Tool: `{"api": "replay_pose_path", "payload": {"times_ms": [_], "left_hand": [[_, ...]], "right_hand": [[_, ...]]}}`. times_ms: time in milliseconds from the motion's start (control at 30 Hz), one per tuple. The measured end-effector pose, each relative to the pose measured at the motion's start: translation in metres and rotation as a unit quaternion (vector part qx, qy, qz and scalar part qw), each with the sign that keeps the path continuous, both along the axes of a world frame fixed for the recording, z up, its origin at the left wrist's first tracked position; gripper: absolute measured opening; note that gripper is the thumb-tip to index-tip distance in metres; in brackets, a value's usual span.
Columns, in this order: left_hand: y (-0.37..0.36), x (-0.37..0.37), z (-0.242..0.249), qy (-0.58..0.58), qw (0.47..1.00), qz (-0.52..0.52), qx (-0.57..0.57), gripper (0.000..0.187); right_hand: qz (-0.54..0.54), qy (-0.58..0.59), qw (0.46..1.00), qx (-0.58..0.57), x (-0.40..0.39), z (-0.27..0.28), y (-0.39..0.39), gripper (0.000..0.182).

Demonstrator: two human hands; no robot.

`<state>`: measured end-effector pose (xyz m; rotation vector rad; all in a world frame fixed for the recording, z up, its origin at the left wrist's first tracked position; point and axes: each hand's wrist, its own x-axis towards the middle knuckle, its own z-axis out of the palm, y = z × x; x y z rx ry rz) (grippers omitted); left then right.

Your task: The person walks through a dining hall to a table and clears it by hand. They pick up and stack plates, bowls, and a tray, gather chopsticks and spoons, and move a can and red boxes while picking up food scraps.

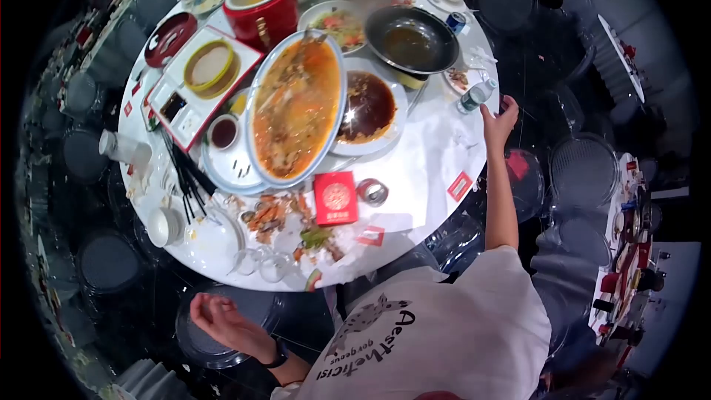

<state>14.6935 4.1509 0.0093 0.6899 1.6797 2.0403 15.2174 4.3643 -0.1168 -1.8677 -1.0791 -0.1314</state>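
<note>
My right hand is stretched out at the right edge of the round table, thumb and fingers apart, holding nothing. Its thumb tip is right by a clear plastic bottle that leans over at the rim. My left hand hangs off the near side of the table, over a dark chair seat, its fingers loosely bent with nothing in them. Closest to me on the table are a red square box, a drink can and a heap of food scraps.
The white tablecloth carries an oval dish of orange stew, a plate of brown sauce, a black pan, a red pot and a white tray. Black chopsticks lie at the left. Chairs surround the table.
</note>
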Motion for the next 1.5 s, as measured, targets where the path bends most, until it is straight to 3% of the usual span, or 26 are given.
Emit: {"api": "replay_pose_path", "payload": {"times_ms": [33, 133, 233, 367, 533, 600, 667, 700, 733, 833, 933, 1000, 1067, 1200, 1267, 1300, 1400, 1500], "left_hand": [[0.011, 0.037, 0.005, -0.002, 1.0, -0.012, 0.0, 0.026], [0.037, 0.125, -0.028, 0.061, 0.982, -0.174, -0.023, 0.027], [0.07, 0.229, -0.036, 0.024, 0.958, -0.279, -0.053, 0.028], [0.097, 0.321, -0.034, 0.026, 0.942, -0.321, -0.091, 0.027], [0.125, 0.401, -0.052, 0.001, 0.91, -0.399, -0.114, 0.022], [0.138, 0.438, -0.06, 0.026, 0.885, -0.447, -0.129, 0.02], [0.151, 0.475, -0.078, 0.036, 0.854, -0.496, -0.156, 0.018], [0.162, 0.492, -0.091, 0.0, 0.839, -0.516, -0.172, 0.018], [0.172, 0.509, -0.105, -0.034, 0.824, -0.533, -0.19, 0.017], [0.22, 0.562, -0.199, -0.144, 0.814, -0.521, -0.212, 0.02], [0.281, 0.611, -0.285, -0.197, 0.846, -0.425, -0.255, 0.028], [0.318, 0.634, -0.318, -0.179, 0.872, -0.34, -0.302, 0.032], [0.346, 0.645, -0.323, -0.155, 0.877, -0.292, -0.348, 0.031], [0.371, 0.652, -0.312, -0.203, 0.867, -0.286, -0.353, 0.022], [0.373, 0.65, -0.315, -0.265, 0.873, -0.282, -0.297, 0.024], [0.369, 0.647, -0.313, -0.29, 0.864, -0.309, -0.27, 0.026], [0.346, 0.623, -0.295, -0.328, 0.826, -0.392, -0.237, 0.04], [0.297, 0.587, -0.278, -0.314, 0.795, -0.471, -0.217, 0.044]], "right_hand": [[-0.027, 0.027, 0.999, -0.023, 0.046, -0.023, 0.014, 0.08], [0.133, 0.09, 0.987, -0.003, 0.111, -0.084, 0.062, 0.113], [0.187, 0.089, 0.975, -0.076, 0.119, -0.114, 0.084, 0.105], [0.29, 0.059, 0.946, -0.131, 0.067, -0.105, 0.072, 0.096], [0.506, 0.055, 0.845, -0.166, -0.01, -0.08, 0.043, 0.084], [0.579, 0.062, 0.794, -0.175, -0.002, -0.072, 0.04, 0.08], [0.604, 0.045, 0.781, -0.152, 0.042, -0.075, 0.051, 0.075], [0.603, 0.025, 0.786, -0.132, 0.07, -0.084, 0.06, 0.069], [0.549, 0.02, 0.824, -0.138, 0.107, -0.101, 0.079, 0.06], [0.286, -0.088, 0.94, -0.164, 0.223, -0.124, 0.156, 0.039], [0.174, -0.239, 0.925, -0.24, 0.286, -0.14, 0.208, 0.036], [0.191, -0.363, 0.865, -0.29, 0.304, -0.151, 0.221, 0.027], [0.2, -0.377, 0.854, -0.297, 0.313, -0.159, 0.224, 0.02], [0.204, -0.243, 0.914, -0.251, 0.323, -0.168, 0.197, 0.018], [0.215, -0.043, 0.946, -0.239, 0.322, -0.163, 0.178, 0.02], [0.218, 0.113, 0.938, -0.244, 0.322, -0.161, 0.165, 0.021], [0.213, 0.344, 0.894, -0.191, 0.318, -0.154, 0.127, 0.021], [0.189, 0.459, 0.856, -0.145, 0.319, -0.138, 0.078, 0.021]]}}
